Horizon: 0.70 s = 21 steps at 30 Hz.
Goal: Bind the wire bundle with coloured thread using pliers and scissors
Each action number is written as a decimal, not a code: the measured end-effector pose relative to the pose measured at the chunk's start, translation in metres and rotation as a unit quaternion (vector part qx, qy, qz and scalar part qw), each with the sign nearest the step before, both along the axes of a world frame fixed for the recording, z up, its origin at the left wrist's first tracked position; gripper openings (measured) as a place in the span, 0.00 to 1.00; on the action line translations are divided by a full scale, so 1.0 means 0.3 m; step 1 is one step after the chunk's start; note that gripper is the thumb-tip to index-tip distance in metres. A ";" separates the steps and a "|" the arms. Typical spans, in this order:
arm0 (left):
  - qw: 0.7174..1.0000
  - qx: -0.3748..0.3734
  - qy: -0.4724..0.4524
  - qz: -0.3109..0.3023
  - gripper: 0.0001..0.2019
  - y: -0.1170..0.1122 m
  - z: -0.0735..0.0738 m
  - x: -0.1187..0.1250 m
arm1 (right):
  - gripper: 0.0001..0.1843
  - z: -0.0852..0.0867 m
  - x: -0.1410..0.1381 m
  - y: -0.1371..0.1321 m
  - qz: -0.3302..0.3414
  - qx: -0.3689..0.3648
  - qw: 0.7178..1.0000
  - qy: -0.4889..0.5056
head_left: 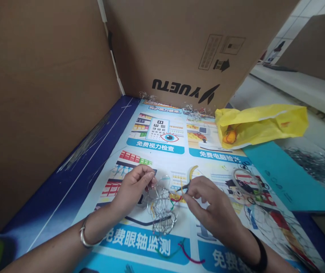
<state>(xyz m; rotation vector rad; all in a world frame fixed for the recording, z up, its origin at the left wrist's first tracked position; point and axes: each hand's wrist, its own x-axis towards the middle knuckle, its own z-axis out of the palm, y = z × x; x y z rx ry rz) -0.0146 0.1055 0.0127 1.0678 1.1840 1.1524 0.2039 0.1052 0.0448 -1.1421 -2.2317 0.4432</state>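
In the head view, my left hand (138, 185) is closed in a pinch on the top of a thin silver wire. That wire joins a tangled openwork bundle of silver wire (164, 206), which hangs or rests between my hands; I cannot tell which. Short red and green pieces (176, 200) show on its right side. Closed around a small pair of pliers (192, 174) with yellow handles is my right hand (210, 199). The dark pliers tip points left toward the bundle. A red and a green pipe cleaner (189, 256) lie below on the printed poster (162, 157).
Cardboard walls (173, 45) enclose the back and left. A yellow bag (276, 127) lies open at right, near a wire coil (247, 182) and a heap of dark wire (316, 165). Straight wires (84, 144) lie along the left, silver scraps (193, 112) at the back.
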 end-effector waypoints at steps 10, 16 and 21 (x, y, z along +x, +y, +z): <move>0.999 0.011 0.027 -0.022 0.08 0.005 0.003 -0.006 | 0.07 -0.035 -0.073 0.033 0.035 -0.130 0.991 0.007; 0.998 0.029 0.045 -0.029 0.05 0.009 -0.001 -0.009 | 0.11 -0.046 -0.068 0.032 0.020 -0.214 0.974 0.073; 0.957 0.215 0.190 -0.032 0.05 -0.001 0.007 -0.032 | 0.14 -0.036 -0.063 0.032 -0.041 -0.267 0.957 0.107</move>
